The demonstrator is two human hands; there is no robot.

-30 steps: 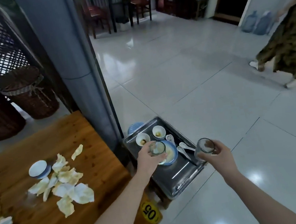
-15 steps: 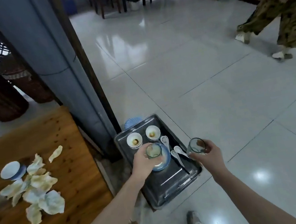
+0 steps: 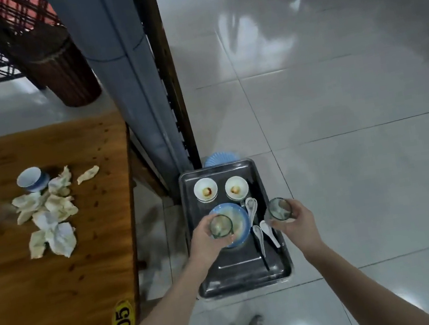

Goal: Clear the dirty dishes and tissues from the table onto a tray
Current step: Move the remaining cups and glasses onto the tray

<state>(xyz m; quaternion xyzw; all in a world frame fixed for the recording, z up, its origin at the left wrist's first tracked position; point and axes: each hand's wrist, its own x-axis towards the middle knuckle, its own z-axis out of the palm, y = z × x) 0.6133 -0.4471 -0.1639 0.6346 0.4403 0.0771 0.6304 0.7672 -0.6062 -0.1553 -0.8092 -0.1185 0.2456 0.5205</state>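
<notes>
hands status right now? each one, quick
Left hand: closed around a glass, held over the blue bowl on the tray.
Right hand: closed around a second glass at the tray's right edge.

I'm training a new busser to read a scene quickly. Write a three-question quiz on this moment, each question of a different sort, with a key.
1. True or false: each hand holds a glass.
2. How many small white dishes sit on the tray? A) one B) two C) four
3. What remains on the wooden table to clear?

Key
1. True: the left hand holds one glass, the right hand the other glass.
2. B: the small white dishes.
3. Crumpled tissues and a blue-and-white cup.
</notes>
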